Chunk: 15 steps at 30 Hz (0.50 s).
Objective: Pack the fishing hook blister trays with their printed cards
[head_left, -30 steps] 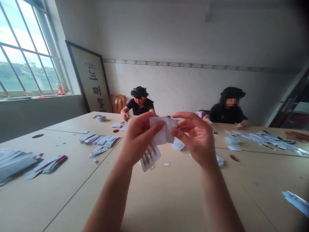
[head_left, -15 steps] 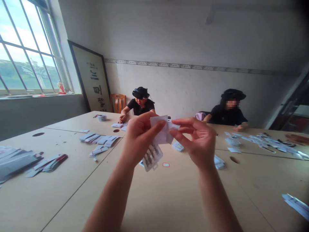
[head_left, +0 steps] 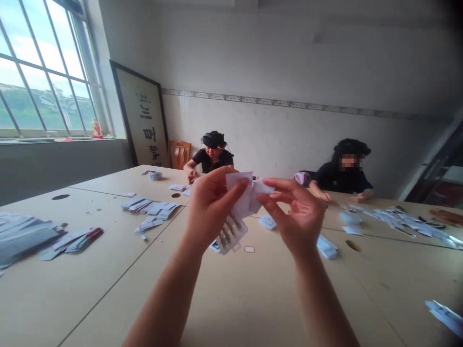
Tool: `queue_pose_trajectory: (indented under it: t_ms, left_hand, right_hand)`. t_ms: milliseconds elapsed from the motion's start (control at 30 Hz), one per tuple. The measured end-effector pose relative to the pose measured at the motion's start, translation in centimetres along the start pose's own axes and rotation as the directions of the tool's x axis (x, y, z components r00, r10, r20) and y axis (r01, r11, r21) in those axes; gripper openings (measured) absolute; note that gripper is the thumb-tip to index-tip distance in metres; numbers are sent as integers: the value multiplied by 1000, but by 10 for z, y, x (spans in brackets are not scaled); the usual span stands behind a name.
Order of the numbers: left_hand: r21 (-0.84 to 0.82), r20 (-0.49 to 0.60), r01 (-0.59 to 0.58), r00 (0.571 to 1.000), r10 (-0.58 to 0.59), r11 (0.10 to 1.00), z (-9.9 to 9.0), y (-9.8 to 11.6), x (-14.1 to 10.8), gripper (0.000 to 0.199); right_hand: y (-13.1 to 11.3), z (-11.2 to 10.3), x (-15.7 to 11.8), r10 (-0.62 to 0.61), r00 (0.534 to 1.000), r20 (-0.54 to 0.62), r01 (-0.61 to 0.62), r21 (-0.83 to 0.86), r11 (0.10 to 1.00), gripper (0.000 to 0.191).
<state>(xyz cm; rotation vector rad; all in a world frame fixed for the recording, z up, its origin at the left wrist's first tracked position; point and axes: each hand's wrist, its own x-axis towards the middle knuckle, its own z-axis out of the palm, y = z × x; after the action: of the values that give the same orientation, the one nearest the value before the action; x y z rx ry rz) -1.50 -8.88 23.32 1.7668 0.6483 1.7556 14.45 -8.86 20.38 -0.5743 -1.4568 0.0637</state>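
Note:
My left hand (head_left: pixel 213 202) is closed, its thumb pressing on a white paper sheet (head_left: pixel 241 195) raised above the table. Below that hand hangs a clear plastic case (head_left: pixel 232 236) with several metallic pieces in a row inside; the left fingers behind it are hidden. My right hand (head_left: pixel 298 207) pinches a small white paper piece (head_left: pixel 264 189) between thumb and fingertips, right beside the sheet. I cannot tell whether the two papers are one piece. A small red-edged label (head_left: pixel 249 249) lies on the table below.
On the light table (head_left: pixel 231 299) lie a paper stack (head_left: pixel 25 238) at left, white packets (head_left: pixel 150 207) mid-left, folded papers (head_left: pixel 327 246) and scattered papers (head_left: pixel 401 219) at right. Two people in black headgear sit across, one person (head_left: pixel 213 154) left, another person (head_left: pixel 343 173) right.
The view has shifted slightly. The small paper in my right hand now sits at a more tilted angle beside the sheet. Both hands keep their hold.

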Motion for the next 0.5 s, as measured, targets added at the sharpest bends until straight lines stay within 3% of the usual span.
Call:
queue_pose_trajectory:
  t_ms: [167,267,500]
  left_hand:
    - [-52,47,27,999,-25,998,-3,-1,0,18]
    - [16,62,-1,998,0,1000,-4,-2,0,19]
    - [188,-40,-89,994,98,978,-1,-5,-3,23]
  right_hand:
    - [2,0,0,-32,999,11,32,-41,999,21]
    - [1,0,-1,-74,997,16,76,-94,993,21]
    - [-8,0,-3,-199,977,78,211,-207,955,23]
